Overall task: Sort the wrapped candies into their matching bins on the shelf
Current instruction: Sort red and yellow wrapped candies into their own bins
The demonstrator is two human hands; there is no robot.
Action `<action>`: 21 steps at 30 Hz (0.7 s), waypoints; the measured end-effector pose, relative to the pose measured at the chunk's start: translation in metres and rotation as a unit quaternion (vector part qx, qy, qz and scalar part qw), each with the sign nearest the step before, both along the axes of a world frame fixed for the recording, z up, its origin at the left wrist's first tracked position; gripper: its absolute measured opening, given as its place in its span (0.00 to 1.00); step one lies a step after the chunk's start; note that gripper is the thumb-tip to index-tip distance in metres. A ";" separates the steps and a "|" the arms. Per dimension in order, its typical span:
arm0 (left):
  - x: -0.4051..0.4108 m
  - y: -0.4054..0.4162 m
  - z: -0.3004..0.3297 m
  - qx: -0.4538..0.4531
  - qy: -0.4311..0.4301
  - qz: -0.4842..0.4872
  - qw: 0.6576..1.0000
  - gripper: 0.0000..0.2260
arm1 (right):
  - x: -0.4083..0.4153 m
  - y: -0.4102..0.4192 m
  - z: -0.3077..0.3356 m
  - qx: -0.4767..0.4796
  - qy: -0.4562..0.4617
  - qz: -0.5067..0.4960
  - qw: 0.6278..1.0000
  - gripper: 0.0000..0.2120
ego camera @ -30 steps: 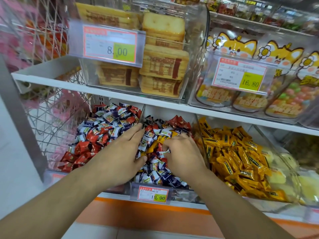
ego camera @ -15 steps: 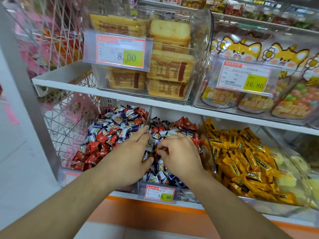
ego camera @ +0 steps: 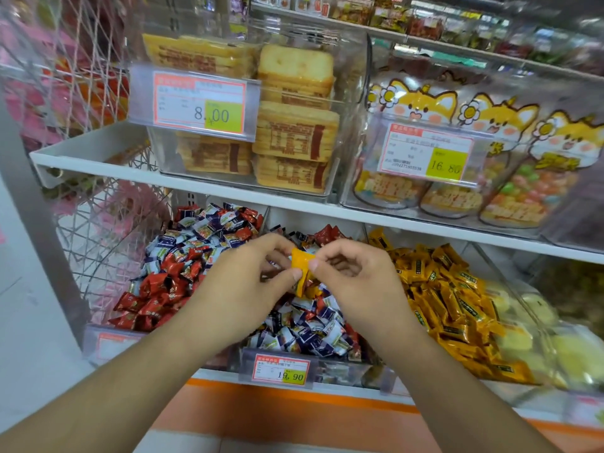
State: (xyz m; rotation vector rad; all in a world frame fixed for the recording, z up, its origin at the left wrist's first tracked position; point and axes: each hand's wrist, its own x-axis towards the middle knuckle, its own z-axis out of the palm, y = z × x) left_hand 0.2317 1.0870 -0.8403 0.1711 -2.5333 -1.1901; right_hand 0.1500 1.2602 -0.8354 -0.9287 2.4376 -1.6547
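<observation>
A yellow-orange wrapped candy (ego camera: 302, 268) is held above the middle bin (ego camera: 304, 362), pinched from both sides. My left hand (ego camera: 243, 282) pinches its left edge and my right hand (ego camera: 354, 279) pinches its right edge. Below them the middle bin holds mostly blue-and-white candies (ego camera: 304, 331) with some red ones at the back. The left bin (ego camera: 108, 341) holds mixed red and blue-and-white candies (ego camera: 170, 263). The right bin holds yellow-orange candies (ego camera: 447, 299) of the same colour as the held one.
A price tag reading 19.90 (ego camera: 282, 371) fronts the middle bin. The shelf above (ego camera: 98, 170) carries clear boxes of biscuits (ego camera: 294, 138) and cat-print jars (ego camera: 457, 178). A wire rack (ego camera: 98, 223) stands left. Pale yellow packets (ego camera: 536, 338) lie far right.
Both hands have lifted out of the middle bin's candies. They now hold a yellow-orange candy between them, where before they were digging in the pile.
</observation>
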 end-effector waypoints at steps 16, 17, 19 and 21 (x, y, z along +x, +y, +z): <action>-0.006 0.048 0.010 0.178 -0.040 0.051 0.982 0.02 | -0.033 0.096 -0.003 0.248 0.191 -0.210 0.926 0.16; -0.006 0.042 0.009 0.135 -0.028 0.060 0.989 0.02 | -0.042 0.104 -0.002 0.269 0.188 -0.238 0.914 0.18; -0.006 0.028 0.006 0.002 -0.020 0.070 0.997 0.05 | -0.053 0.113 0.000 0.316 0.181 -0.279 0.888 0.22; -0.004 0.013 0.002 -0.131 -0.033 0.065 0.989 0.13 | -0.055 0.109 0.001 0.341 0.185 -0.293 0.874 0.24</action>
